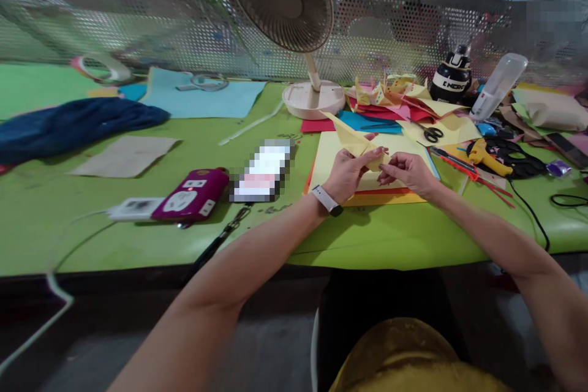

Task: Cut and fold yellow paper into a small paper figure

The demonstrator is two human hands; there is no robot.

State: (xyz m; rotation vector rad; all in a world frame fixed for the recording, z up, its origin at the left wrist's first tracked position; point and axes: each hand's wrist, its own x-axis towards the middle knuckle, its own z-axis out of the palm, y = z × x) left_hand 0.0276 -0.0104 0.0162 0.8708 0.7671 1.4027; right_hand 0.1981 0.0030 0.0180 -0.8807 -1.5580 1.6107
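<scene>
where the green tabletop [138, 239] runs out to the left, a dark blue cloth [68, 125] lies bunched near a brown sheet [124, 156], and closer in sit a white adapter [135, 208] and a magenta device [193, 196] touching end to end. behind the middle stands a cream fan [287, 3] on its round base. just right of centre, the left hand [346, 171] — a white watch [327, 201] on its wrist — and the right hand [408, 171] are both pinched on a folded yellow paper piece [356, 144], held just above a stack of yellow and orange sheets [367, 187]. pale yellow and creased into flat triangular flaps, it has its long axis on a slant, with a sharp tip pointing up-left toward the fan base. further right lie black-handled scissors [429, 133], a black bottle [452, 76] lettered "nerg" — only partly readable — and a yellow glue gun [489, 159].
</scene>
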